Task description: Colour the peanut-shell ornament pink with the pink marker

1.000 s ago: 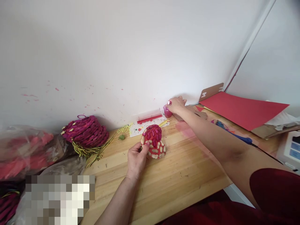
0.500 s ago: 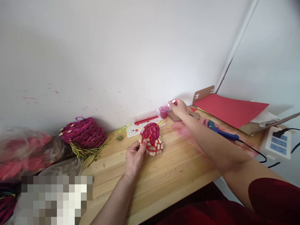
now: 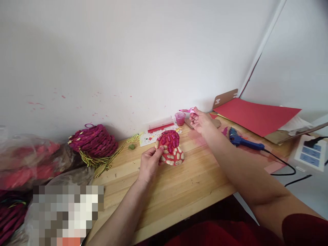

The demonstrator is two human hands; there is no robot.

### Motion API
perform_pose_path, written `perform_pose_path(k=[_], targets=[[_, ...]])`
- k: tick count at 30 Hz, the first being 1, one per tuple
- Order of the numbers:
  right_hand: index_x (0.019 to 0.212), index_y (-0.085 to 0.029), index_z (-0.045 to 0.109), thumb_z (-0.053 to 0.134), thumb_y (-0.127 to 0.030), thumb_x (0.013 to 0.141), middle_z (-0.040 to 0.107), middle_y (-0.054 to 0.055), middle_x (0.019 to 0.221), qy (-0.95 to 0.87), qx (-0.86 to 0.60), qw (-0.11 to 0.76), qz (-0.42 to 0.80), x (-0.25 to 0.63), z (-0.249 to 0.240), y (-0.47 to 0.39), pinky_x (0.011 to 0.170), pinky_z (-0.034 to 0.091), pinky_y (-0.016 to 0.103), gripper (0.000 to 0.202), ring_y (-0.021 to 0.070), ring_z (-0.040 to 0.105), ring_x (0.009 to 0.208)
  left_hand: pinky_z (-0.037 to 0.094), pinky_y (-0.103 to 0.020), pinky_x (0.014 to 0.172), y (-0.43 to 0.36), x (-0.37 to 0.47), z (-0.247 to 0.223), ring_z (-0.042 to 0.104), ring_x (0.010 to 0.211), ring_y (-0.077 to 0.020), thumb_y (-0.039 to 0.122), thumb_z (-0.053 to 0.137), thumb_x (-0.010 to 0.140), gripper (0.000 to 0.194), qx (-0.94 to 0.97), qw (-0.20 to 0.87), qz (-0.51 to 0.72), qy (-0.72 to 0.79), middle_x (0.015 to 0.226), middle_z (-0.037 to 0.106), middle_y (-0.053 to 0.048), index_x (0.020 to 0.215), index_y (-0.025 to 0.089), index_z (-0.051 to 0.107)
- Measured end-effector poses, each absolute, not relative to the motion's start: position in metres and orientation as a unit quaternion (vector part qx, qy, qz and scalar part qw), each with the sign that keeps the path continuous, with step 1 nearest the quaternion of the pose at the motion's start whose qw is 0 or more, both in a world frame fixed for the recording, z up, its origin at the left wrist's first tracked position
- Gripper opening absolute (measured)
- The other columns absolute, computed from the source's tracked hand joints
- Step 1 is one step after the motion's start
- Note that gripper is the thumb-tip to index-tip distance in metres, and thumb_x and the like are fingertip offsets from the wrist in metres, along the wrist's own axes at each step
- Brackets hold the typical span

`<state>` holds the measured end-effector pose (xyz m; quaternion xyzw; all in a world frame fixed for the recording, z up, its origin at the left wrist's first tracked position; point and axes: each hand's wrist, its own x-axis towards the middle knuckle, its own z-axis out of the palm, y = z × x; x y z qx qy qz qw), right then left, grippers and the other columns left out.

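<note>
Both at once: pinching peanut-covered piece (image 3: 170,153) in left hand (image 3: 149,164), paintbrush (image 3: 188,110) in right hand (image 3: 200,122), best wiped against cup (image 3: 180,119).

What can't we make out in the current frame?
- Back of peanut-covered piece: head view, faces away; left hand covers one side.
- Tip type of pink-stained tool in right hand: head view, too small.
- Whatever lies under pixelated block: head view, masked.
- Far end of plug's black cord: head view, cut by right edge.
</note>
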<state>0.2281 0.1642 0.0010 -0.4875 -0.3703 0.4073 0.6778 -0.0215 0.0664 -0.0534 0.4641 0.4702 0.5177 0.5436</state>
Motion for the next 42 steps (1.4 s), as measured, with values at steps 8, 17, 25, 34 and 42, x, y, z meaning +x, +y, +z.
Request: perform_pose_path(k=[8,17,25,34,42], targets=[[0.082,-0.025,0.061,0.094,-0.066,0.062,0.062,-0.007,0.068,-0.497,-0.323,0.706,0.388,0.177,-0.001,0.113,0.058,0.046,0.027,0.057,0.0104,0.056,0.059,0.033,-0.024,0.052,0.066,-0.032,-0.073,0.04,0.054,-0.0094,0.062,0.083,0.075,0.048,0.507,0.51,0.518,0.463,0.062,0.061,0.0,0.077,0.014,0.078],[0.091,-0.027,0.065,0.078,-0.052,0.092,0.065,-0.003,0.072,-0.617,-0.339,0.652,0.282,0.161,-0.006,0.087,0.058,0.046,0.03,0.028,0.0138,0.059,0.064,0.032,-0.027,0.058,0.059,-0.033,-0.062,0.039,0.061,-0.013,0.045,0.072,0.085,0.038,0.605,0.361,0.517,0.486,0.059,0.048,0.002,0.059,0.019,0.06],[0.094,-0.029,0.065,0.072,-0.042,0.098,0.066,-0.001,0.077,-0.659,-0.341,0.637,0.211,0.16,-0.003,0.078,0.06,0.045,0.032,0.015,0.0151,0.059,0.067,0.03,-0.028,0.056,0.056,-0.034,-0.054,0.036,0.057,-0.0129,0.038,0.068,0.086,0.036,0.654,0.266,0.514,0.487,0.056,0.045,0.002,0.057,0.02,0.059],[0.094,-0.029,0.064,0.07,-0.039,0.098,0.068,0.0,0.081,-0.673,-0.34,0.627,0.197,0.155,-0.001,0.07,0.06,0.048,0.033,0.013,0.0154,0.061,0.068,0.03,-0.028,0.056,0.054,-0.033,-0.052,0.034,0.056,-0.0125,0.039,0.068,0.085,0.041,0.657,0.248,0.517,0.489,0.055,0.04,0.003,0.053,0.022,0.048],[0.093,-0.029,0.064,0.072,-0.035,0.097,0.069,0.0,0.081,-0.676,-0.356,0.626,0.154,0.161,0.0,0.074,0.066,0.049,0.035,0.011,0.0169,0.062,0.072,0.029,-0.028,0.057,0.055,-0.034,-0.055,0.036,0.057,-0.0123,0.036,0.067,0.087,0.04,0.659,0.248,0.519,0.484,0.056,0.041,0.003,0.055,0.022,0.048]])
